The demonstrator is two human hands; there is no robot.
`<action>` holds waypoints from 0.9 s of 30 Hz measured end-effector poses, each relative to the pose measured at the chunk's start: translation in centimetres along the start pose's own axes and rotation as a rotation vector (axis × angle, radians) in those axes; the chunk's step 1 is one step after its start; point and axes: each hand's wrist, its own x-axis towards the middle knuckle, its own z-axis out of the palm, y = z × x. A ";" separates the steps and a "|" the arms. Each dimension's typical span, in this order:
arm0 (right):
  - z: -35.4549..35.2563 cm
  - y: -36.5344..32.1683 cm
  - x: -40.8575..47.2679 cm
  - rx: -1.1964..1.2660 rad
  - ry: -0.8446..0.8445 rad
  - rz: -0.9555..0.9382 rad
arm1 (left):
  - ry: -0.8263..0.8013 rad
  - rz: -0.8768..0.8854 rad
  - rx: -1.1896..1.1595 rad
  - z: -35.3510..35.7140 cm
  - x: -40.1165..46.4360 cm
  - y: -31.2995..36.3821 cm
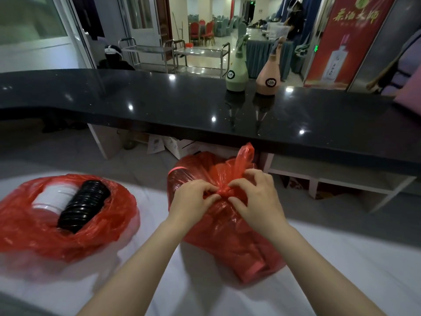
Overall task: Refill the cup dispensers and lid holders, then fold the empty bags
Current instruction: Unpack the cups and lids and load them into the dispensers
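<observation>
While both my hands work the knot (224, 192) atop the tied red plastic bag (227, 226), I judge untying comes next: my left hand (193, 199) pinches it from one side, my right hand (257, 197) from the other, fingers curled. Its long shape runs toward me. Left of it, an open red plastic bag (45, 236) holds black lids (84, 206) and a white stack (53, 197).

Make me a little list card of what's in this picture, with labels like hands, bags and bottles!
left hand: left hand pinches the knot
right hand: right hand pinches the same knot
tied bag: red bag, knotted shut, on the white surface
open bag: open red bag holding a black lid stack and a white stack
counter: green bottle beside pink bottle
</observation>
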 end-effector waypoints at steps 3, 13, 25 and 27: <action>0.4 -0.2 -0.7 0.047 0.084 0.029 | 0.055 -0.033 0.009 0.3 -0.5 0.2; -0.3 -0.2 -1.8 0.020 0.156 -0.107 | 0.087 -0.002 -0.054 1.1 -1.5 -0.2; -0.6 -0.6 -1.8 0.390 0.230 0.190 | -0.023 0.044 -0.037 1.1 -2.1 -1.2; -1.0 -0.9 -1.7 0.461 0.283 0.249 | -0.019 0.035 -0.031 1.2 -2.5 -1.4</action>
